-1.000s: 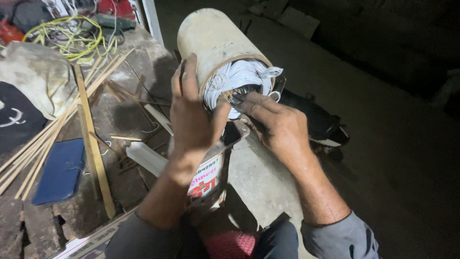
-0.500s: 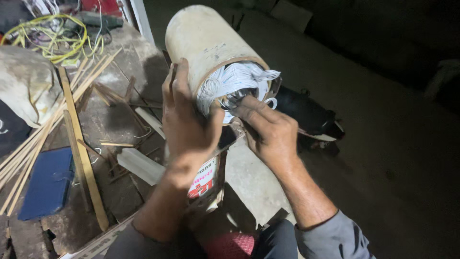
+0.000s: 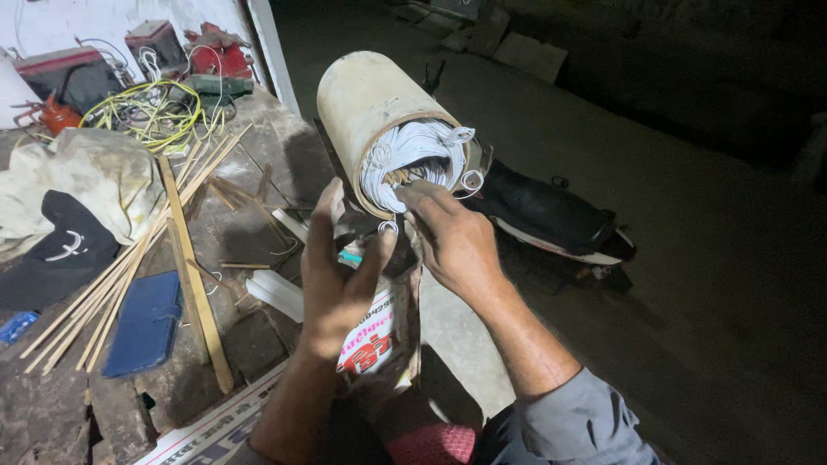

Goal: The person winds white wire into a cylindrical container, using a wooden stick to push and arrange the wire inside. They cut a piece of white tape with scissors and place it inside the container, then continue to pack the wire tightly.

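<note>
Right hand (image 3: pixel 452 241) pinching the white wire coils (image 3: pixel 413 155) at the cylinder (image 3: pixel 366 99) mouth, probably to tuck them in; my left hand (image 3: pixel 340 275) open just below, near the tabletop (image 3: pixel 258 224), holding nothing

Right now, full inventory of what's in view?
cylinder: 1, cream, centre, lying, open end facing the camera
wire coils: bundle, white, inside the cylinder's open end
thin sticks: bundle, tan, left
blue flat case: 1, lower left
cap: 1, black, far left
yellow wire: tangle, upper left
printed packet: 1, white and red, under the hands
left hand: below the cylinder, fingers spread
right hand: fingertips at the wire coils
</note>
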